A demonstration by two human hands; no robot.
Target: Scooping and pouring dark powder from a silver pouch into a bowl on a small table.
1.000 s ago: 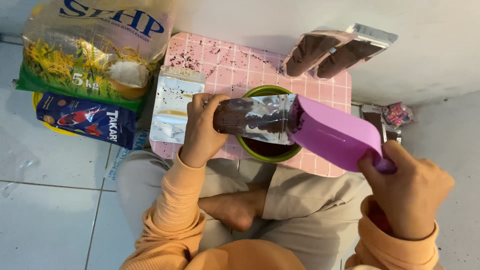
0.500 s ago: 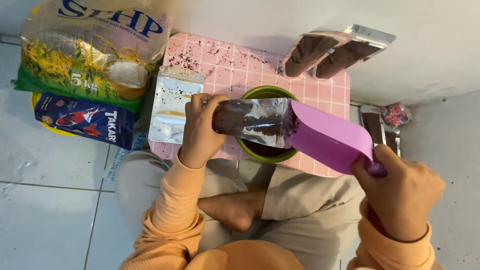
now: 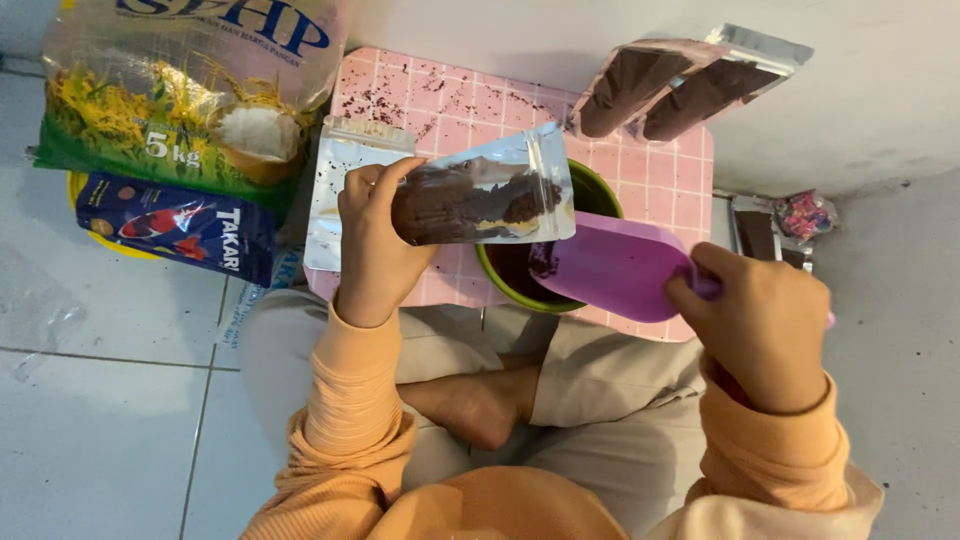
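Pale floor tiles and a white wall frame a small pink table (image 3: 640, 180) with a tiled top, speckled with dark crumbs toward its far edge. The person sits cross-legged at its near edge, one bare foot (image 3: 480, 405) showing between their knees.

The left hand (image 3: 372, 240) has its fingers closed around the bottom of a clear, silver-edged pouch (image 3: 485, 200), which is part full of dark brown granules. It is held on its side above the table, mouth turned toward the green bowl (image 3: 590, 200) at the near edge, apparently so the granules can be fed in over the bowl. The right hand (image 3: 765, 325) is wrapped tightly around the handle of a purple scoop (image 3: 615, 265), whose wide blade lies over the bowl's rim just beside the pouch mouth; a few dark grains cling to its tip.

An empty pouch (image 3: 345, 190) lies flat on the table's left side, under the left hand. Two filled pouches (image 3: 680, 85) lean against the wall at the far right corner. Off the left edge, a large rice sack (image 3: 180, 90) and a blue packet with a fish picture (image 3: 180, 225) rest on something yellow.

Most of the bowl's inside is hidden by pouch and scoop, so its fill level cannot be told. The scoop handle is buried in the fist. Small items on the floor to the right are too blurred to identify.
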